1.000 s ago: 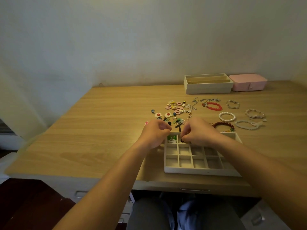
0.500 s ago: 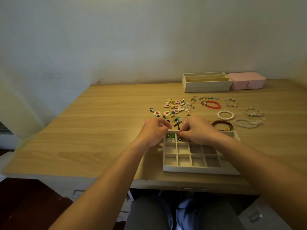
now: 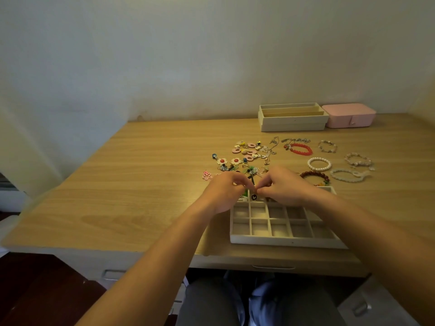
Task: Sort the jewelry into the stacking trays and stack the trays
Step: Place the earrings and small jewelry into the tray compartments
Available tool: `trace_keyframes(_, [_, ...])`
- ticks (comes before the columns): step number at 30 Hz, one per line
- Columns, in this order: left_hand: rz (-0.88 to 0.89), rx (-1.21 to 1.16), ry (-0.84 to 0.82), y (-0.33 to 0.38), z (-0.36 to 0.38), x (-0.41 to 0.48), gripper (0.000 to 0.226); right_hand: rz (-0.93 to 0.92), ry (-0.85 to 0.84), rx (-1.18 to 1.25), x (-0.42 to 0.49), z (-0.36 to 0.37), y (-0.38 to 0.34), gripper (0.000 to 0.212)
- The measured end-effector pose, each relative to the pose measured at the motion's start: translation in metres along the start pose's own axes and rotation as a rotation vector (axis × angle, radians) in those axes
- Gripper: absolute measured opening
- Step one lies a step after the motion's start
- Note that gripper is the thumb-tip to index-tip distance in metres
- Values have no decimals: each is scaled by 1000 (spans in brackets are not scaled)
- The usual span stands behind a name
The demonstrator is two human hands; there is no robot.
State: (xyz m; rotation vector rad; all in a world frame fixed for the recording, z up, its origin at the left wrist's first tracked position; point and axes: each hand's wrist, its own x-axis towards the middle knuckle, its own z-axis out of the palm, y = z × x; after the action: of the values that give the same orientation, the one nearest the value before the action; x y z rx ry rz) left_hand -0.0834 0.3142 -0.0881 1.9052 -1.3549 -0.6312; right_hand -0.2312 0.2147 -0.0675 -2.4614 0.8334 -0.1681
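- Currently, step in hand (judged): loading small pieces into the grid tray (image 3: 282, 242), lower centre-right of frame, at the desk (image 3: 141, 184) front edge, close to the body so both hands reach it w/o stretching.
- Left hand (image 3: 223, 192): fingers curled, tips drawn together in a pinch over the tray's far-left cells. Whether anything sits betw. the tips cannot be told; too small.
- Right hand (image 3: 284, 188): same posture, tips meeting the left hand's tips. Contents of pinch: cannot tell. Two-hand pinch suggests a fiddly item needing fine placement.
- Dark round stud (image 3: 253, 197) lies in a far-row cell just below the fingertips; a green piece (image 3: 246, 192) shows in the cell beside it. Near rows look unfilled.
- Earring pile (image 3: 244, 156), centre of frame, just beyond the tray: short reach per pick.
- Bracelets, e.g. red bracelet (image 3: 301, 149) and pearl bracelet (image 3: 319, 164), lie right of centre, unsorted.
- Long-slot tray (image 3: 292, 118), upper right, prob. reserved for bracelets/chains; a pink box (image 3: 348, 115) touches its right side.
- Progress est.: early. Most jewelry is on the desk and nothing is stacked on the grid tray.
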Motion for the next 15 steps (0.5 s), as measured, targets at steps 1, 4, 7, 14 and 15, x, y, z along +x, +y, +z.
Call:
trace_keyframes(1, [1,2,0,0,0,0,39,-4,-3,4,0,0,0,17])
trace_keyframes(4, [5,-4,-3,0,0,0,34,-10,-4,11,-1,-1,1,18])
trace_keyframes(7, [-10,-14,17,-1,-1,0,28,-7,23,26,-2,0,2,19])
trace_keyframes(14, [-48,-68,69,-3,-4,2,25,0,17,2,-1,2,1,19])
trace_keyframes(15, [-50,-74,77,-4,-5,3,26,14,37,34,0,2,1,19])
